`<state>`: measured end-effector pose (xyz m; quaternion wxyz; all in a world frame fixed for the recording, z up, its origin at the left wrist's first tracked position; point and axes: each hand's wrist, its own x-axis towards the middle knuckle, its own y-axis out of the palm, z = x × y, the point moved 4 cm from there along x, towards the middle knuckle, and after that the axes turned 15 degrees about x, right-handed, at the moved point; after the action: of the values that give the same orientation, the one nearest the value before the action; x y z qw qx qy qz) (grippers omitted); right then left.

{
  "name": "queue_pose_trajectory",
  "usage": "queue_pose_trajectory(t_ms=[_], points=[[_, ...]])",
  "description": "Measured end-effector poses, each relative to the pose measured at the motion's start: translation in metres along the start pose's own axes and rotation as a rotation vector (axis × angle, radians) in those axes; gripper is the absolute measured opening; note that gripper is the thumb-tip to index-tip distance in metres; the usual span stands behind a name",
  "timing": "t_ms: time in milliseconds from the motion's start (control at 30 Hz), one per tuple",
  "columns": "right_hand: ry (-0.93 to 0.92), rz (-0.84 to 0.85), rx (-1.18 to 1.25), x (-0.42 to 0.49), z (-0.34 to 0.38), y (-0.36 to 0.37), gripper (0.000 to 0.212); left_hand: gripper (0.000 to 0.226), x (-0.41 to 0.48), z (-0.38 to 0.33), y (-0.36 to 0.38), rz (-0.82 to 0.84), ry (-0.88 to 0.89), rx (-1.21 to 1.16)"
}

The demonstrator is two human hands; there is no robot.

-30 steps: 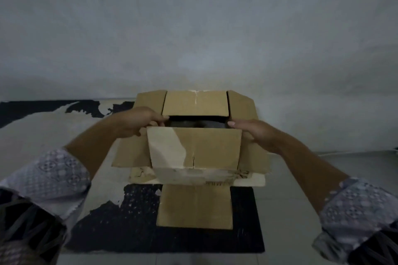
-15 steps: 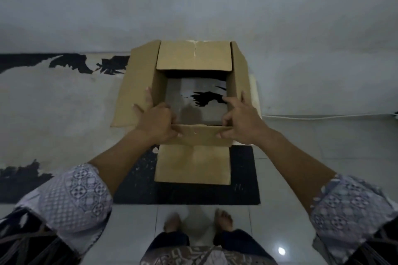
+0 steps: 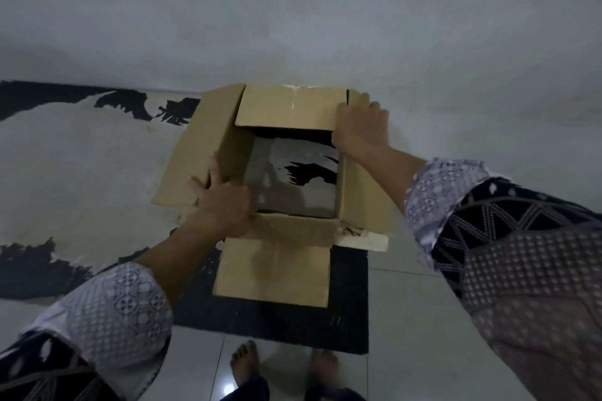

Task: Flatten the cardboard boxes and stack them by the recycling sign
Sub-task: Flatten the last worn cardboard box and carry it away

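Observation:
A brown cardboard box (image 3: 277,267) stands open at both ends on the rug, all its flaps spread out; the rug shows through its middle. My left hand (image 3: 224,205) grips the near left corner of the box, fingers over the left wall. My right hand (image 3: 361,127) is closed over the far right corner, by the far flap (image 3: 286,107). The near flap hangs down toward me. No recycling sign is in view.
A cream and black rug (image 3: 81,166) covers the floor to the left and under the box. A grey wall (image 3: 293,10) rises just behind the box. Pale floor tiles (image 3: 417,319) lie to the right. My bare feet (image 3: 244,365) stand at the rug's near edge.
My right hand has moved from the near right corner to the far right corner of the box. My left hand has stayed at the near left corner. The box sits slightly skewed.

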<state>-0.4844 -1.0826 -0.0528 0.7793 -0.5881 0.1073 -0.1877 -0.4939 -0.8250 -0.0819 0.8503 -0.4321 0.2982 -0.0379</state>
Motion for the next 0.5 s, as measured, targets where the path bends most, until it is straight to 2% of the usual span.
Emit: queue_pose_trajectory(t_ms=[67,133,233,267,333,367,433,500], points=[[-0.129,-0.146,0.003,0.009,-0.002,-0.003,0.013,0.012,0.004,0.001,0.0,0.006,0.002,0.012],[-0.144,-0.257,0.186,0.022,-0.001,-0.012,0.025,0.017,0.005,-0.001,0.002,0.008,0.002,0.031],[0.002,-0.311,0.541,0.046,0.005,-0.029,0.03,0.022,0.004,-0.001,0.002,-0.008,0.006,0.035],[0.011,-0.325,0.642,0.051,0.008,-0.032,0.041,0.025,0.005,-0.001,0.002,-0.015,0.008,0.038],[-0.01,-0.211,0.679,0.059,0.015,-0.026,0.075,0.028,0.006,0.0,0.003,-0.016,0.007,0.047],[-0.015,-0.104,0.585,0.063,0.016,-0.017,0.08,0.029,0.006,0.0,0.005,-0.015,0.003,0.049],[0.026,0.159,0.35,0.071,0.007,0.006,0.075,0.029,0.008,0.0,0.008,-0.014,-0.003,0.063],[0.074,0.319,0.223,0.075,-0.007,0.02,0.074,0.029,0.007,0.0,0.009,-0.025,-0.006,0.079]])
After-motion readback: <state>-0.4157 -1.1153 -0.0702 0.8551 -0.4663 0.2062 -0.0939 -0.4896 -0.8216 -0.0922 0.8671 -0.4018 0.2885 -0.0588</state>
